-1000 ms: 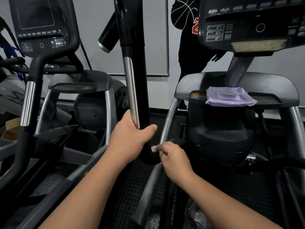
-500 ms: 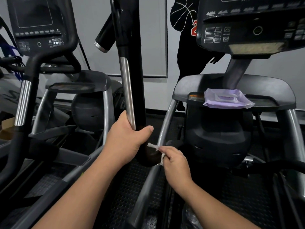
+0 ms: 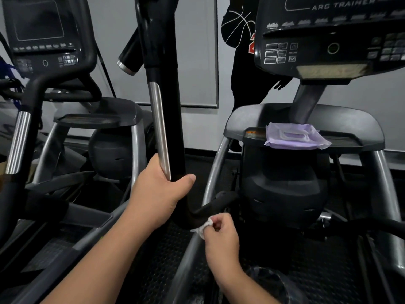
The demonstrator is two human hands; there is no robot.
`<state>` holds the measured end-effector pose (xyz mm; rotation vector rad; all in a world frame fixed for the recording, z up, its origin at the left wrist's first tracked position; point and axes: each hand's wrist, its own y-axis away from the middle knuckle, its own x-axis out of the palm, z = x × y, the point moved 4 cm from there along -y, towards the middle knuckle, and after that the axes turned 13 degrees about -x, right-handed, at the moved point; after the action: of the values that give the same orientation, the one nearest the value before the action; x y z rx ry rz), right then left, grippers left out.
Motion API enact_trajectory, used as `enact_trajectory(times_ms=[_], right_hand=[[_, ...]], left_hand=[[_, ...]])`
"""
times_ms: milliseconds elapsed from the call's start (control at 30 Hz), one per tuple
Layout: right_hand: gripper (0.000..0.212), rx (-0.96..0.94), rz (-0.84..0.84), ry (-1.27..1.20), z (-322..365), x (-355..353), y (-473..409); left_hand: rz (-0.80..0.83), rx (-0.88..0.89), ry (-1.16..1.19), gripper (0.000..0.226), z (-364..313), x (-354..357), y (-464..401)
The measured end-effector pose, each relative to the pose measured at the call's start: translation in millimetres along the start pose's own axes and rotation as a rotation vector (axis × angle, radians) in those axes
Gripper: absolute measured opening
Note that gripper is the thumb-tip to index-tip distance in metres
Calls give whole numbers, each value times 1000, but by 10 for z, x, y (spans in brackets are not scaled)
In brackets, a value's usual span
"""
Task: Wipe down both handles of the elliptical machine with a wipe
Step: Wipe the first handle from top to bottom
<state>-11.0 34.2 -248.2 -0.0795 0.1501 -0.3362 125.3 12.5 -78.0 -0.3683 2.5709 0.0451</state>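
Head view shows the left hand (image 3: 156,195) wrapped fully round the upright black handle (image 3: 163,119) at its 6 o'clock end, seemingly to steady it, while the right hand (image 3: 220,240), fingers curled, pinches a bunched white wipe (image 3: 202,229) against the bend below.

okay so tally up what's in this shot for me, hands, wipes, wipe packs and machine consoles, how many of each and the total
Hands: 2, the left hand gripping the black handle, the right hand pinching a wipe
Wipes: 1, the white wipe against the handle's lower bend
Wipe packs: 1, the purple pack on the right machine's shelf
Consoles: 2, left console and right console
Total: 6
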Motion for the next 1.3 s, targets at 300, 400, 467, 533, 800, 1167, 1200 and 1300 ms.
enact_trajectory(times_ms=[300,400,467,533,800,1167,1200,1300], right_hand=[[11,441,-110,-744,-62,192,-26],[15,516,-66,-876,-54,229,-24],[22,520,-64,-919,-58,234,-66],[20,515,-76,-947,-68,231,-107],[24,482,-89,-815,-58,227,-82],[16,-131,67,-14,254,2,-155],[18,-192,109,20,271,5,-162],[15,-260,138,85,227,-46,-295]], left_hand=[[-11,-8,-3,29,-5,12,11],[-19,-12,4,29,12,14,0],[-17,-21,16,28,17,21,-1],[-13,-19,20,28,13,24,8],[-36,-14,-6,28,-13,27,21],[-73,-3,-37,30,-29,19,58],[-70,-3,-39,30,-31,20,58],[-71,0,-37,30,-40,12,53]])
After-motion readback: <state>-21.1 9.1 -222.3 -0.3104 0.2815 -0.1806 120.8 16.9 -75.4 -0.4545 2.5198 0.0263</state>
